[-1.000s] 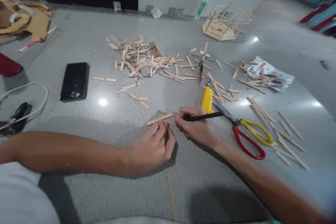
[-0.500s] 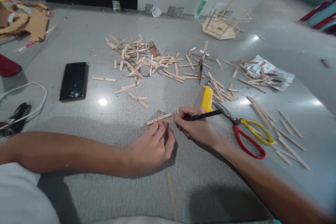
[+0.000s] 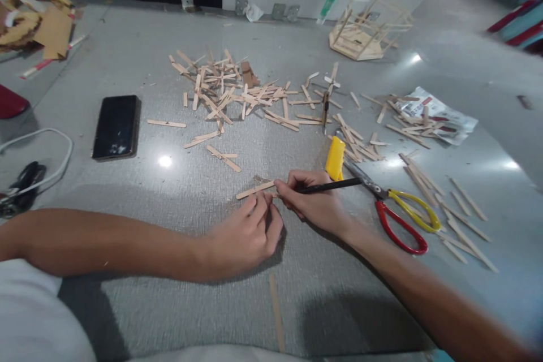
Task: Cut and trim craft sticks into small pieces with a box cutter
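Near the middle of the table, my left hand [image 3: 248,235] is closed, its fingertips pinching a small wooden stick [image 3: 275,195] that is mostly hidden. My right hand [image 3: 316,201] grips a slim black pen [image 3: 333,185] in a writing hold, its back end pointing right. The pen's tip is hidden behind the fingers, close to the left fingertips. Just beyond both hands lies another flat popsicle stick [image 3: 254,189], its right end at the right fingertips. To the right of the right hand are scissors [image 3: 384,195] with one yellow and one red handle, and a yellow-handled cutter [image 3: 335,157].
Beyond the hands spreads a pile of cut sticks [image 3: 220,87]. More sticks [image 3: 462,226] lie at right, near a silver packet [image 3: 452,119]. A stick frame model [image 3: 358,39] stands at the back. At left are a phone [image 3: 116,126], a white cable [image 3: 63,141] and cardboard [image 3: 53,31].
The right fingers have shifted slightly left, now reaching the end of the flat popsicle stick. The left hand keeps its pinch. The whole view has shifted a little.
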Available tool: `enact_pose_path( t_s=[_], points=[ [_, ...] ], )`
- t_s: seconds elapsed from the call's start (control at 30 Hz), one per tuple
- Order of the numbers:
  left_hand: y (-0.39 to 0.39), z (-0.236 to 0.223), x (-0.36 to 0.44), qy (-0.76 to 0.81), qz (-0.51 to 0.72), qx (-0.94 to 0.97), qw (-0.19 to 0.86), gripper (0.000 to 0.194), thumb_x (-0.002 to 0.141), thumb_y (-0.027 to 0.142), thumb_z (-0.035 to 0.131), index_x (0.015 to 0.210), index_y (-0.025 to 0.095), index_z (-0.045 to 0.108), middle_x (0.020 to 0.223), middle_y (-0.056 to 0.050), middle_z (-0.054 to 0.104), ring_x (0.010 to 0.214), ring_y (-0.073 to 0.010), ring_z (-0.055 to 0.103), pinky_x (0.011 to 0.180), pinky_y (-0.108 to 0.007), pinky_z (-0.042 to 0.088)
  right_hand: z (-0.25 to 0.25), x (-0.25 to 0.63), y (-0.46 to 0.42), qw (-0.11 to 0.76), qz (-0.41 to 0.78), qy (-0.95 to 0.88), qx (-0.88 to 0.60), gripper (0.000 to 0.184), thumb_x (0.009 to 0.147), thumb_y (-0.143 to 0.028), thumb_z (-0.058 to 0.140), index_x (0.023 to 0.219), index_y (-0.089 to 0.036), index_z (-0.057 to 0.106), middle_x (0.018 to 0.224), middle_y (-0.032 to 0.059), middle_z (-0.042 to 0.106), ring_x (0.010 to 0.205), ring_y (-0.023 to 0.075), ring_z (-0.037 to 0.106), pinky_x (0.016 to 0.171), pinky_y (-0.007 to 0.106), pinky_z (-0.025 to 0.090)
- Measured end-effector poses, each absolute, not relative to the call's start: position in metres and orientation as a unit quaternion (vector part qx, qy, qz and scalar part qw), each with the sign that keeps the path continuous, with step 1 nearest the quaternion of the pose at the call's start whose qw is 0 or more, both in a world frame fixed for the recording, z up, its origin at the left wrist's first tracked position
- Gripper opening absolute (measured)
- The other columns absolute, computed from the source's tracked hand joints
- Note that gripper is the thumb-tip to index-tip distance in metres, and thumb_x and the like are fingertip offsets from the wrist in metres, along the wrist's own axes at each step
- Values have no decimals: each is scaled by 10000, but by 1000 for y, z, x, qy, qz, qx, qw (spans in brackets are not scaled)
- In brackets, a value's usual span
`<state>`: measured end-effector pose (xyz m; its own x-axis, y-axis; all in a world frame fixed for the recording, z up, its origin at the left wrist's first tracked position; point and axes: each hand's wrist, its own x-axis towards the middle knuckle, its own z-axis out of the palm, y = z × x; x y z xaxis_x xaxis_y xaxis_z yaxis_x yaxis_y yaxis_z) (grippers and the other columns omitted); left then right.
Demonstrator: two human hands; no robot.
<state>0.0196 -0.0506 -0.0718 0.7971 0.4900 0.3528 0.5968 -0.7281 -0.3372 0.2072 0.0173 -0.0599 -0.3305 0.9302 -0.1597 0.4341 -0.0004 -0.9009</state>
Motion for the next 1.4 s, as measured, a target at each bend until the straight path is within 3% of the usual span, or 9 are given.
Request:
enact_pose_path(
  t_s=[0.27, 0.67, 1.03, 1.4],
  points=[
    [-51, -72, 20, -292, -130, -926, 203, 425, 962, 235, 567, 1198, -115, 615, 1104, -316, 721, 1077, -336, 708, 997, -451, 505, -60, 208, 16, 253, 454, -679, -519, 534, 877, -628, 645, 555, -228, 500, 445, -33, 498, 378, 87, 399, 367, 254, 267],
    [-51, -72, 20, -296, -119, -919, 233, 417, 954, 261, 551, 1187, -75, 635, 1112, -278, 737, 1073, -333, 717, 999, -433, 512, -60, 207, 16, 255, 420, -699, -521, 550, 888, -623, 626, 538, -230, 465, 449, -39, 434, 437, 100, 357, 414, 277, 267],
    [-51, -71, 19, -289, -117, -923, 226, 425, 960, 245, 547, 1202, -97, 617, 1100, -297, 732, 1061, -333, 716, 989, -444, 512, -61, 209, 19, 246, 377, -731, -513, 482, 926, -431, 593, 534, -230, 399, 497, -38, 386, 498, 113, 335, 477, 293, 269],
    [-51, -67, 19, -288, -111, -925, 220, 410, 960, 229, 547, 1200, -95, 618, 1097, -295, 734, 1067, -332, 716, 978, -438, 517, -59, 208, 19, 252, 358, -745, -503, 448, 919, -368, 570, 540, -227, 378, 511, -44, 363, 504, 111, 336, 472, 288, 268]
  ],
)
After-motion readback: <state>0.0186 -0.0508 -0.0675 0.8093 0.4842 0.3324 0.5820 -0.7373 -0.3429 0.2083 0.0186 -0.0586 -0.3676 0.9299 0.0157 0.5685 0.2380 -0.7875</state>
